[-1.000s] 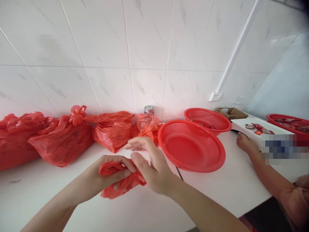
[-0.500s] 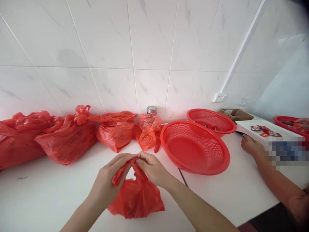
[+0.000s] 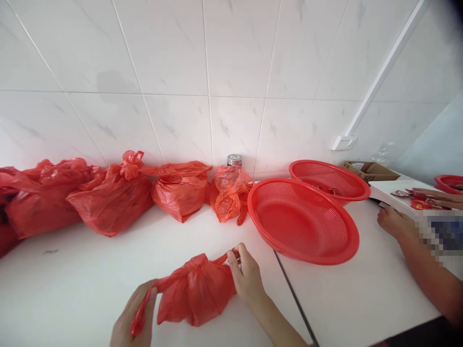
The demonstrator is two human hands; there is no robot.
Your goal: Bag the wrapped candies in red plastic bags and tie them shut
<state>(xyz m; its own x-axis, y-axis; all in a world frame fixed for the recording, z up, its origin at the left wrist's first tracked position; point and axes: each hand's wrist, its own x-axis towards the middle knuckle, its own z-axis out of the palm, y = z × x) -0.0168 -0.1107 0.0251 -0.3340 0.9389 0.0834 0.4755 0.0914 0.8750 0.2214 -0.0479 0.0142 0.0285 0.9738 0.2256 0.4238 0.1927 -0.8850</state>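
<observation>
A small red plastic bag (image 3: pixel 198 296) sits on the white table in front of me, its top gathered and its two handles stretched out sideways. One handle runs through my left hand (image 3: pixel 135 315), whose fingers are closed round it, with the loose end hanging below. Thumb and fingers of my right hand (image 3: pixel 246 272) pinch the other handle at the bag's right. What the bag contains is hidden by the plastic.
Filled red bags (image 3: pixel 112 202) line the wall at left, with crumpled red bags (image 3: pixel 227 197) and a lidded jar (image 3: pixel 234 159) beside them. Two red baskets (image 3: pixel 304 226) stand right of centre. At far right, a co-worker's hand (image 3: pixel 392 221) rests by a white board (image 3: pixel 387 189) with small packets.
My hands have moved from together above the bag to far apart, pulling its handles left and right. The view has shifted slightly left. Another person's hand has reached the packets.
</observation>
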